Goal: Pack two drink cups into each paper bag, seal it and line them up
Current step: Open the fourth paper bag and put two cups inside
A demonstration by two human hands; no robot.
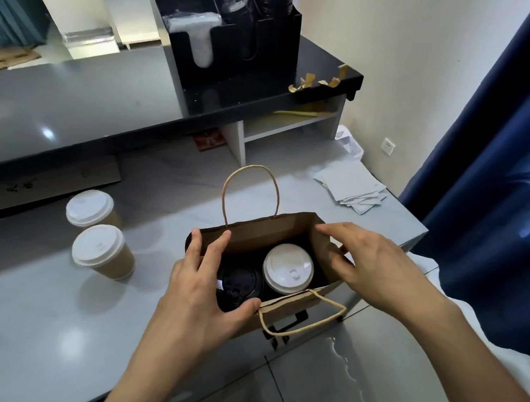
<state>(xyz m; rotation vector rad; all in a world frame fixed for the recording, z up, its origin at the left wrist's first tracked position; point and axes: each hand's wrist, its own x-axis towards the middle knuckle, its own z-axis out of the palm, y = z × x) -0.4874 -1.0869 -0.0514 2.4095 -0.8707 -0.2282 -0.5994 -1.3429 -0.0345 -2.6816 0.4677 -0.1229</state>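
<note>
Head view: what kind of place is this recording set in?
Probably a café or drink-shop service counter. A black organiser on the dark raised counter holds stacked lids and straws, lidded paper cups stand on the grey worktop, and a brown paper bag holds two cups.

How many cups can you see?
4. A black-lidded cup and a white-lidded cup stand inside the paper bag; two more cups stand on the counter, left. None seem hidden.

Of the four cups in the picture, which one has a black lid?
The cup on the left inside the paper bag, the black-lidded cup under the left hand. Its bag neighbour and both cups on the counter have white lids.
</note>
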